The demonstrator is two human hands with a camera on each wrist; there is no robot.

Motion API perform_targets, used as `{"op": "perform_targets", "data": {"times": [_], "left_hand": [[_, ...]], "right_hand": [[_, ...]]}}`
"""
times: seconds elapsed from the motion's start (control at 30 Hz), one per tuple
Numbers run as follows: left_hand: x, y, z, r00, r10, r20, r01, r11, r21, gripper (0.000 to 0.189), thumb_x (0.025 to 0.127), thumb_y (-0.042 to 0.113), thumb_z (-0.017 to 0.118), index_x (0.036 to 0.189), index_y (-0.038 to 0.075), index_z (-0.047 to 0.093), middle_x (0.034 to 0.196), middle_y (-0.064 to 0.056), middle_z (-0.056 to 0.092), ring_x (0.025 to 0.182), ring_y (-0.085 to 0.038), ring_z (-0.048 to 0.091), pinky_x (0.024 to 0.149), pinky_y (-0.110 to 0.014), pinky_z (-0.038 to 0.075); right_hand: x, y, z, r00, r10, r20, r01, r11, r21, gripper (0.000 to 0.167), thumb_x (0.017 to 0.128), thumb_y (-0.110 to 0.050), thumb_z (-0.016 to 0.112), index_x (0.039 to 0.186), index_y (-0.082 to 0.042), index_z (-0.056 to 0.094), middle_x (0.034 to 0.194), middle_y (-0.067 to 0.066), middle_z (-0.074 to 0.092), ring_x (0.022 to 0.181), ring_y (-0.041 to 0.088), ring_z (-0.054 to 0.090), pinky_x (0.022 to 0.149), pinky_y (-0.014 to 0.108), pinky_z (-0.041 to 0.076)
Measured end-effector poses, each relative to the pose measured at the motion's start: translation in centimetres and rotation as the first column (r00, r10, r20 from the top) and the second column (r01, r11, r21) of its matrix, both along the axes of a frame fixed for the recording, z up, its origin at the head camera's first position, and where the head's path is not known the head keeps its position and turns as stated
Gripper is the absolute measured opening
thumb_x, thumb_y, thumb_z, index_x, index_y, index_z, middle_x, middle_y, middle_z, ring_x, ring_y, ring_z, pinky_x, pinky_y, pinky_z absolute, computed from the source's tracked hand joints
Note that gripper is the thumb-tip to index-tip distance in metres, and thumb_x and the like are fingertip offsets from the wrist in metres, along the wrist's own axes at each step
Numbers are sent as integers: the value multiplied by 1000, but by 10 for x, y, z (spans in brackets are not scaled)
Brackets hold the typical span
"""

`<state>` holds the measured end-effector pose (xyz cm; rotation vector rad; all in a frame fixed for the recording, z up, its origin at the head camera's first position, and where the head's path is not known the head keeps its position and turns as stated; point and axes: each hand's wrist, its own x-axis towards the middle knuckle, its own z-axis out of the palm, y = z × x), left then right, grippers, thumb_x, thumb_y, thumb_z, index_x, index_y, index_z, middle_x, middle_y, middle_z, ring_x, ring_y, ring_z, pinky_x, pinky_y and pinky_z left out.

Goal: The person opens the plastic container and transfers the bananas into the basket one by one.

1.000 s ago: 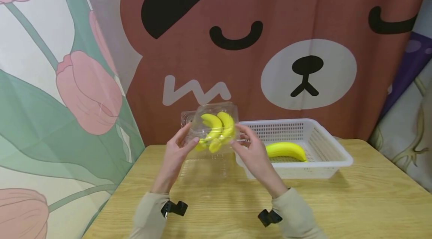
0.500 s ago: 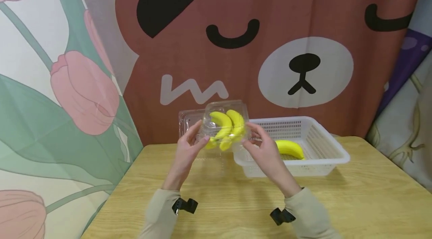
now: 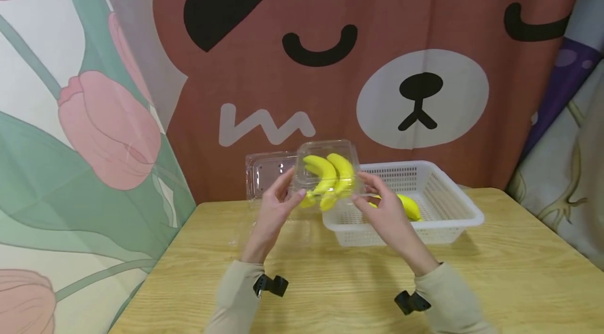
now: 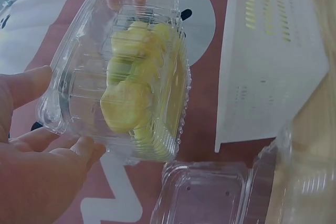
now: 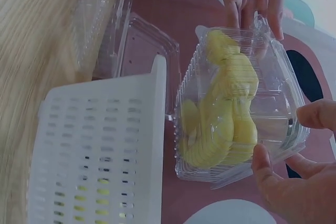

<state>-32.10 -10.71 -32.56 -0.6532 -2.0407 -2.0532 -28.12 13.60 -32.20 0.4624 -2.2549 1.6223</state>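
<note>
Between both hands, a clear plastic clamshell box with yellow toy bananas inside is held up over the table, tilted towards the head camera. Its lid looks closed in the wrist views. My left hand grips the box's left side, thumb in front and fingers behind. On the opposite side my right hand pinches the edge the same way. Through the ribbed wall, the bananas show pressed together in the left wrist view. A larger yellow banana lies in the white basket, partly hidden by the right hand.
A white perforated plastic basket stands behind the right hand on the wooden table. An open clear clamshell rests at the back left, its lid raised against the bear-print curtain.
Both hands have carried the box of bananas to the right, to in front of the basket's left part. More of the open clamshell now shows, and less of the basket's banana.
</note>
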Motion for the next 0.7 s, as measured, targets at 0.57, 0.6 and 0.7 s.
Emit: {"op": "perform_targets", "data": {"times": [0.57,0.6,0.7], "left_hand": [[-5,37,0,999,-37,-8,37,999,9,62,95,12,65,151,9,38,157,-8,31,144,-23,27,115,-30,26],[-5,39,0,999,-41,-9,41,999,13,62,95,11,65,151,8,38,157,-9,31,144,-23,27,115,-30,26],[-5,43,-1,998,-58,-6,59,998,24,62,95,10,64,151,6,37,157,-9,32,144,-23,28,114,-29,27]], "right_hand": [[5,33,1,996,-71,-58,75,995,69,53,98,-18,62,146,-8,43,144,18,45,126,32,48,101,42,46],[5,35,0,995,-74,-60,78,994,73,53,98,-18,62,146,-8,43,144,18,45,126,32,47,101,43,46],[5,40,-2,994,-87,-60,91,993,80,52,98,-17,61,147,-9,43,144,19,44,126,33,47,102,45,45]]}}
